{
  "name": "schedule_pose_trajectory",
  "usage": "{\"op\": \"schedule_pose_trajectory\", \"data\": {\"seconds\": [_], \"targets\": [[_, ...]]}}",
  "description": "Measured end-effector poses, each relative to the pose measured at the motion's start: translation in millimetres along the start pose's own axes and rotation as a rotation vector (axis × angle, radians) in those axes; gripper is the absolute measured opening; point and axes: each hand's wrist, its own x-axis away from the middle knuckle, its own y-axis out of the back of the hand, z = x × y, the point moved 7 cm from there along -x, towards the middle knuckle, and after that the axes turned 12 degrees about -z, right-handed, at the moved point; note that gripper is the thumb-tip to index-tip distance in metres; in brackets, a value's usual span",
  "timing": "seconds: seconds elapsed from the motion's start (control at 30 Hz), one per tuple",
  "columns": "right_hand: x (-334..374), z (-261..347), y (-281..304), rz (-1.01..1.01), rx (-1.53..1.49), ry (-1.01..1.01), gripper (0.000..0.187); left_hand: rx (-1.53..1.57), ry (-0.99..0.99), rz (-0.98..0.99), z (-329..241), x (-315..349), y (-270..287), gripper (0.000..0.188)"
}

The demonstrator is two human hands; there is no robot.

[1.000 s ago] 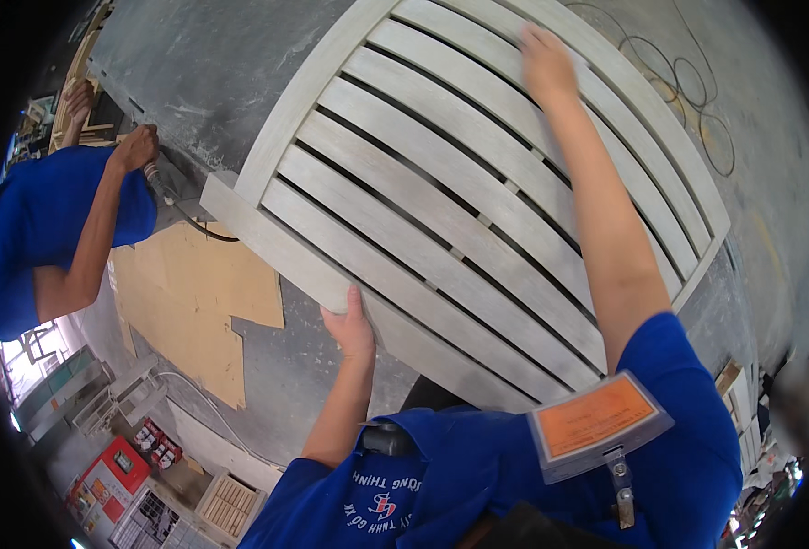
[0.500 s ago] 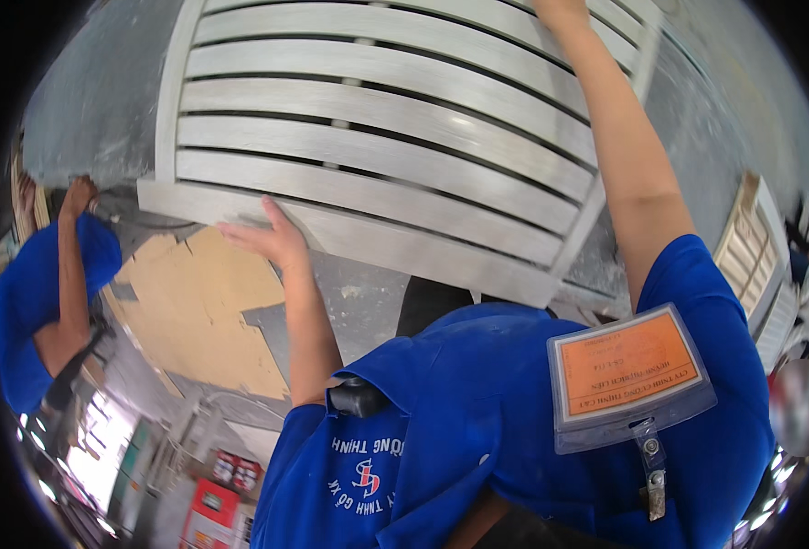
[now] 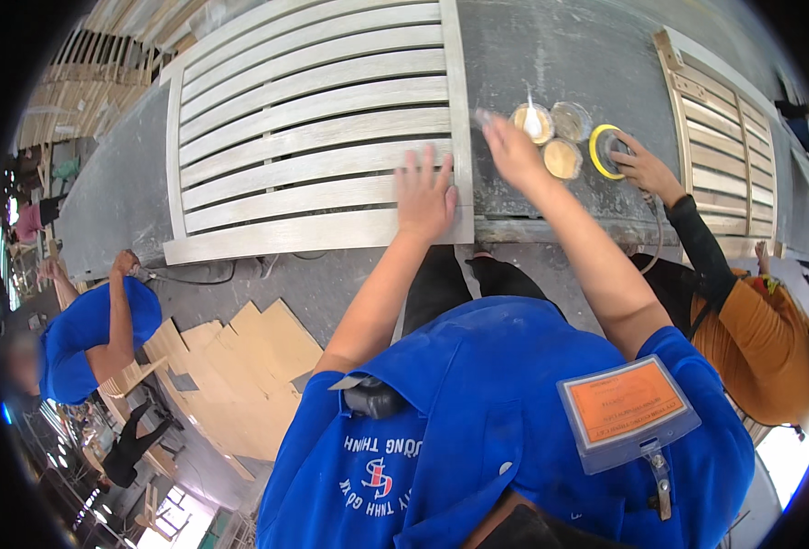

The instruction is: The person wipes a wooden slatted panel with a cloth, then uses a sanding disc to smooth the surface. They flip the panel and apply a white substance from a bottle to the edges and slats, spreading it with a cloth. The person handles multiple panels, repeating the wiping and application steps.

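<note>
A whitish slatted wooden panel point(image 3: 317, 226) lies flat on the grey worktable. My left hand point(image 3: 425, 199) rests on its near right corner, fingers spread, holding nothing. Just beyond the panel's right edge, my right hand point(image 3: 516, 154) is over the table with its fingers closed. A small pale piece point(image 3: 485, 118) sticks out from its fingertips, too blurred to name. Close to that hand stand a round tub with a white scoop-like tool point(image 3: 532, 121), a clear tub point(image 3: 571, 120) and a tub of tan paste point(image 3: 562, 160).
At the right, a co-worker's hand point(image 3: 647, 170) holds a round yellow-edged sander point(image 3: 604, 152) beside another slatted panel point(image 3: 679, 101). A person in blue point(image 3: 93, 334) works at the left end of the table point(image 3: 102, 215). Cardboard sheets point(image 3: 240, 366) lie on the floor.
My left hand has shifted from the panel's near edge to its near right corner. My right hand has left the panel for the tubs. The view has swung right, bringing the sander in.
</note>
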Motion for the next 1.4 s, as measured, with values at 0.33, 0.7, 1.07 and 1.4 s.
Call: {"op": "schedule_pose_trajectory", "data": {"seconds": [0.33,0.7,1.07,1.4], "targets": [[152.5,17.9,46.9,0.205,0.206,0.207,0.036,0.041,-0.261,0.077,-1.8,104.4,38.6,0.077],[183.5,85.0,-140.8,0.327,0.246,0.474,0.048,0.19,0.017,0.032,99.1,201.0,89.3,0.077],[236.7,-33.6,61.8,0.04,0.757,-0.133,0.042,0.306,0.277,0.254,183.3,245.2,91.5,0.05],[411.2,-194.5,123.4,0.163,0.589,-0.666,0.028,0.597,-0.157,0.513,23.7,83.4,61.6,0.043]]}}
